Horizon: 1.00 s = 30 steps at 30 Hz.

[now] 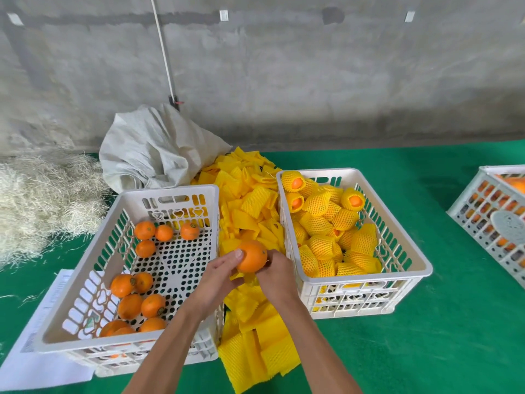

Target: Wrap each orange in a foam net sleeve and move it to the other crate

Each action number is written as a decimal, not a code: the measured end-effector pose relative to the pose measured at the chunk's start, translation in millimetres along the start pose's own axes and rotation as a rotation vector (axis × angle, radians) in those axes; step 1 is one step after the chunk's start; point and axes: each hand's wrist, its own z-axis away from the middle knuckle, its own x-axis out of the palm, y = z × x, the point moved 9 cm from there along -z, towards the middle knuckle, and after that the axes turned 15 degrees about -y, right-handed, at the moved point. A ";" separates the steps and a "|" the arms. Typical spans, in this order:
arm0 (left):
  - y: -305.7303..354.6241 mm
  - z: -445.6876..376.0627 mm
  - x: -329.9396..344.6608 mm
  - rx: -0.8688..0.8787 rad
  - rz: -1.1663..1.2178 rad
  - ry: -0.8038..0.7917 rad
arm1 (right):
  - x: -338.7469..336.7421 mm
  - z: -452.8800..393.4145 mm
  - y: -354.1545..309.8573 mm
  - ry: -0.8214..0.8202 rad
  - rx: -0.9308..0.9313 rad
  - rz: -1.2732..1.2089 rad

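Observation:
My left hand [220,275] grips a bare orange [252,255] above the gap between two white crates. My right hand [277,275] is closed beside the orange, touching it from the right; a bit of yellow foam sleeve shows under the fingers. The left crate [85,294] holds several bare oranges [129,305]. The right crate [420,260] is packed with oranges wrapped in yellow foam net sleeves [324,223]. A long pile of loose yellow sleeves [250,209] runs between the crates and down to the front edge.
A third crate [494,220] with oranges stands at the far right on the green cloth [426,351]. A crumpled white sack [153,149] and a heap of pale straw [42,200] lie at the back left. White paper sheets [37,362] lie under the left crate.

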 end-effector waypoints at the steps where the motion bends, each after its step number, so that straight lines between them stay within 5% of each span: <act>1: 1.1 -1.0 1.4 -0.018 -0.001 -0.025 | -0.3 -0.3 1.0 -0.015 0.001 -0.025; 6: 4.1 -7.0 6.2 -0.035 0.001 -0.074 | -4.6 -7.7 11.2 -0.040 0.056 -0.138; 16: 6.7 -3.8 -13.9 0.107 -0.228 0.149 | -26.0 -14.5 8.0 0.055 -0.066 -0.268; 30: 12.7 -4.8 -23.7 0.206 -0.443 0.311 | -19.0 9.5 -44.4 0.151 -0.397 0.173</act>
